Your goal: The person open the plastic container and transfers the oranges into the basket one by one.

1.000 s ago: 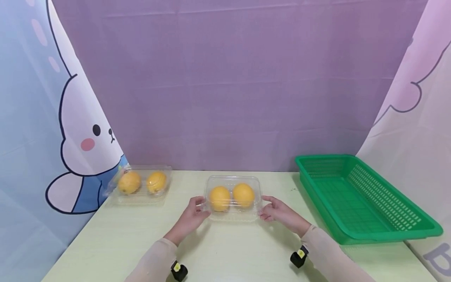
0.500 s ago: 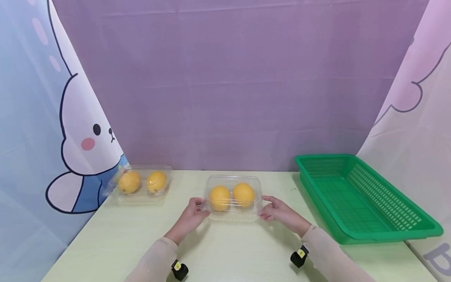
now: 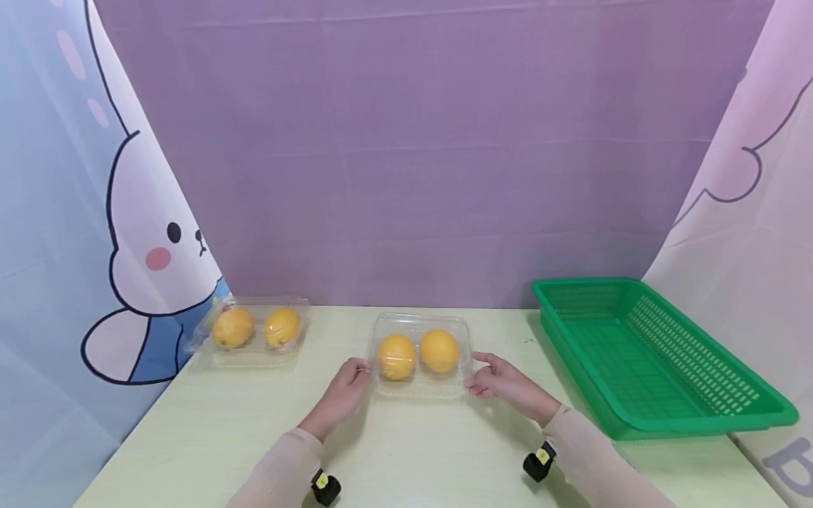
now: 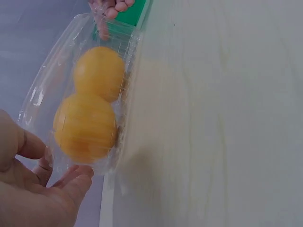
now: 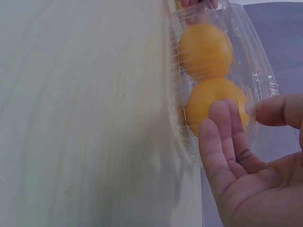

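A clear plastic container (image 3: 417, 387) is placed at the middle of the table (image 3: 419, 451), toward its far edge, its long axis laid left to right and two oranges (image 3: 396, 357) lined up along it. Its left end is pinched by the left hand (image 3: 343, 391); its right end is touched by the right hand (image 3: 506, 385), whose fingers are loosely extended.

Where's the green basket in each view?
Head: far right, green basket.
Left wrist: green patch at the top edge, partly hidden by the right hand.
Right wrist: not in it.
Shared landmark: the clear container with two orange-yellow fruits.
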A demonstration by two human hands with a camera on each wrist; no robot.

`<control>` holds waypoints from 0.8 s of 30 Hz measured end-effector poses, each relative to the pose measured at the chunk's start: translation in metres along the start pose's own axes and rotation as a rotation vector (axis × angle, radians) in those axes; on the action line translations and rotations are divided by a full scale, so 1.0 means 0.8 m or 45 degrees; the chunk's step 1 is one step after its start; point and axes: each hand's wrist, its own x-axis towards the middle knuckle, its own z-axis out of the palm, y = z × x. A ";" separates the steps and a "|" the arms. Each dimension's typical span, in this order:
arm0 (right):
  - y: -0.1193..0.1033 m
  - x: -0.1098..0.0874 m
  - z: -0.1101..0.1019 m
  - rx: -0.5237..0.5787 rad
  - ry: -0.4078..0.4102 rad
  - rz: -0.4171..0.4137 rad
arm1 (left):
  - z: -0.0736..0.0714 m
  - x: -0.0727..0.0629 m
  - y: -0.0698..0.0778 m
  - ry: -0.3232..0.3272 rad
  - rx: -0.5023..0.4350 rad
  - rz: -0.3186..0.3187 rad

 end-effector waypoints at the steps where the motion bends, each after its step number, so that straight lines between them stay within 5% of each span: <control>1: 0.000 0.000 0.000 0.002 0.000 0.001 | 0.000 0.000 0.000 0.004 0.018 0.018; 5: 0.001 0.001 0.000 0.013 0.001 0.004 | -0.001 0.001 0.000 0.002 0.061 0.054; 24: 0.003 -0.006 0.001 -0.035 0.052 -0.030 | -0.010 0.008 0.002 -0.066 -0.027 -0.065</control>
